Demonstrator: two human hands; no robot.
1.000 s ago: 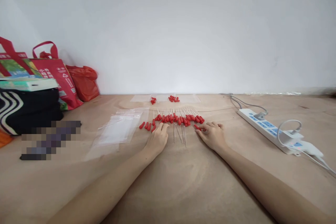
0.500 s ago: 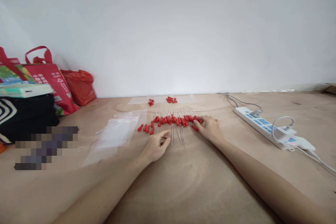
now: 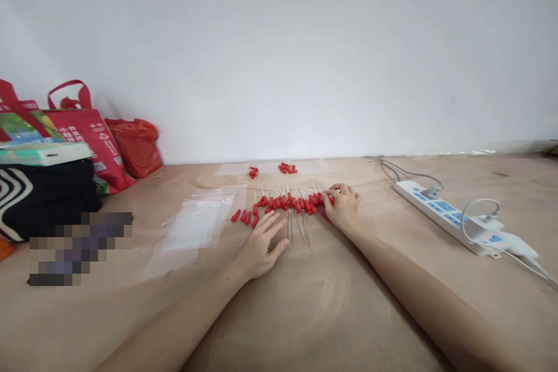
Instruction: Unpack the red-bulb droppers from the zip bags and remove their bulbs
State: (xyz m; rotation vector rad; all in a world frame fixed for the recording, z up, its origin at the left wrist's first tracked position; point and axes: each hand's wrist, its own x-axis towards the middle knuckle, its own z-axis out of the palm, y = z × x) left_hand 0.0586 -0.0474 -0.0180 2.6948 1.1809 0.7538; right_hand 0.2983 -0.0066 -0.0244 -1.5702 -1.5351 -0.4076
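Note:
A row of thin clear glass droppers with red rubber bulbs point(image 3: 292, 202) lies across the wooden surface. Several loose red bulbs point(image 3: 244, 217) lie at the row's left end. A few bare glass tubes point(image 3: 299, 229) lie just in front of the row. My left hand point(image 3: 261, 246) rests flat on the wood with fingers spread, just left of the bare tubes, holding nothing. My right hand point(image 3: 344, 207) is at the row's right end, fingers curled over the red bulbs there; what it grips, if anything, is hidden.
Clear zip bags point(image 3: 196, 222) lie left of the droppers. More red bulbs point(image 3: 286, 168) lie on flat plastic bags by the wall. A white power strip point(image 3: 449, 214) with cables is at the right. Red shopping bags point(image 3: 93, 139) and a black striped bag point(image 3: 39, 195) stand far left.
My left hand went from curled fingers to lying flat and spread, slightly nearer me. My right hand moved up from a loose bulb onto the row's right end.

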